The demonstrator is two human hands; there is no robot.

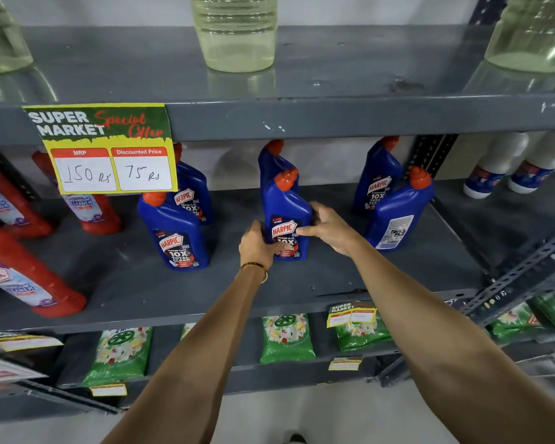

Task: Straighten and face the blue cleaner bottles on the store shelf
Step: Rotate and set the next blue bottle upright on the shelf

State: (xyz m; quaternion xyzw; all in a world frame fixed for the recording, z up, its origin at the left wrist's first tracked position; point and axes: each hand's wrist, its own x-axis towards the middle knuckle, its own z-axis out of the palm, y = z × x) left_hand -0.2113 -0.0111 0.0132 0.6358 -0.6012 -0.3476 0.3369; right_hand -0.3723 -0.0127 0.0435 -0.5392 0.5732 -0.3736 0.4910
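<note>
Blue bottle [285,216] stands upright mid-shelf [302,283], label facing out, red cap tipped right. Left hand [257,245] and right hand [329,227] clamp its sides. Right of it, another bottle [398,216] shows its back label.

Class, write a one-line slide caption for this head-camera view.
Both hands, left hand and right hand, grip the middle blue cleaner bottle, label facing out.

Red bottles [90,213], price sign [104,149]
</note>
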